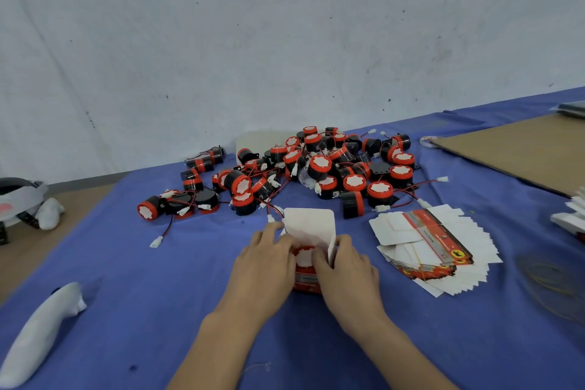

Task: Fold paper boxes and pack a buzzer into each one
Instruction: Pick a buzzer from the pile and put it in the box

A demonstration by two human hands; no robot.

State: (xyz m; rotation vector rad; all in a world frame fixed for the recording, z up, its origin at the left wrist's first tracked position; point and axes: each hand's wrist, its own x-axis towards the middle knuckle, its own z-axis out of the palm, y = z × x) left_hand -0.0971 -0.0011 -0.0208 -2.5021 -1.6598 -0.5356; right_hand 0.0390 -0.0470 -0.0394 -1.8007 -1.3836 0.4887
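A small red paper box (306, 282) stands upright on the blue cloth (158, 294), its white lid flap (311, 225) raised at the back. A red-capped buzzer (304, 255) sits inside the box's open top. My left hand (264, 266) grips the box's left side, fingers curled over the rim. My right hand (346, 266) grips the right side, thumb pressing in by the buzzer. Behind the box lies a heap of several black and red buzzers (316, 168) with wires and white plugs.
A fanned stack of flat box blanks (430, 247) lies to the right. A brown cardboard sheet (512, 149) covers the far right. A white glove (41, 336) lies at front left, another (49, 212) further back. A loose white plug (156, 242) lies left of the box.
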